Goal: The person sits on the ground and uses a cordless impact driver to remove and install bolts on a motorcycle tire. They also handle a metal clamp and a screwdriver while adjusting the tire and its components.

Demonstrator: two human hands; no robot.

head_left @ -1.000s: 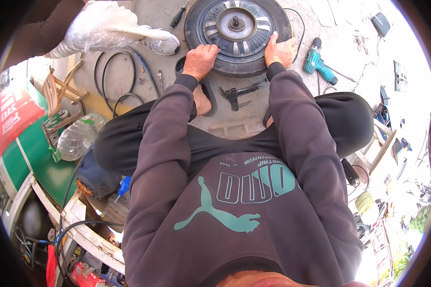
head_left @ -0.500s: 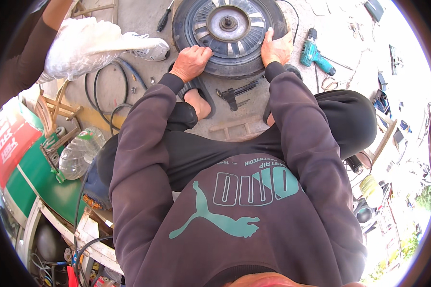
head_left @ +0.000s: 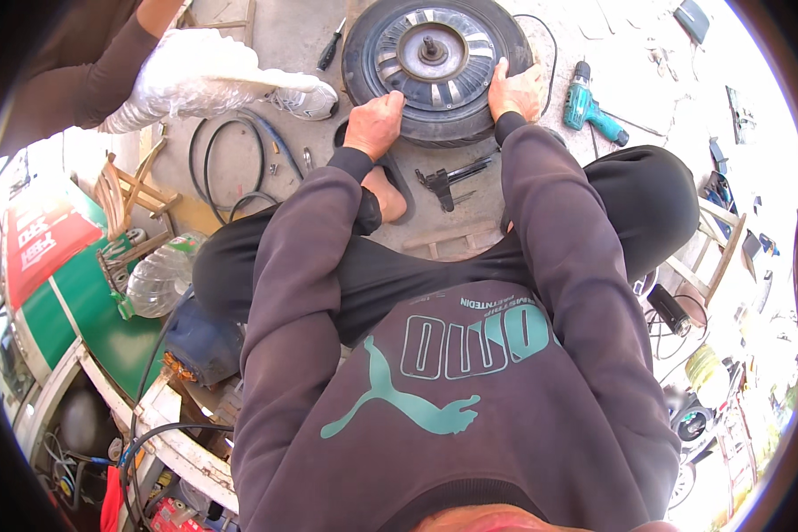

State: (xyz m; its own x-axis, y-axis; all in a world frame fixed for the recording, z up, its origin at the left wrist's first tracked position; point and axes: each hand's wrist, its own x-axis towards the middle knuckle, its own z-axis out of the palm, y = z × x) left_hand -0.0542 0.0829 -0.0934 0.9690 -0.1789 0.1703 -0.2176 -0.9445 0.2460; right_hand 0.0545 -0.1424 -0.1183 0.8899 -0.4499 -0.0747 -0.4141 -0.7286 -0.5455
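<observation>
A wheel with a black tyre (head_left: 363,66) and a silver-and-black hub lies flat before me, its threaded axle (head_left: 430,46) pointing up. My right hand (head_left: 516,93) grips the tyre's near right side, thumb on top and fingers along the outside. At the near left edge, my left hand (head_left: 377,124) is closed in a pinch, fingertips at the rim; what they hold, if anything, is hidden. A black metal tool (head_left: 448,183) lies on the ground between my feet, below the wheel.
A teal cordless drill (head_left: 590,111) lies right of the wheel; a screwdriver (head_left: 330,49) lies to its left. Another person's plastic-wrapped leg (head_left: 191,75) and white shoe (head_left: 306,97) stand close by. Black hoses (head_left: 208,168) coil at left, beyond a clear plastic bottle (head_left: 161,282).
My left hand has shifted from a fist over the tyre to a pinch at the rim's edge. The right hand keeps its grip. The whole view has swung slightly.
</observation>
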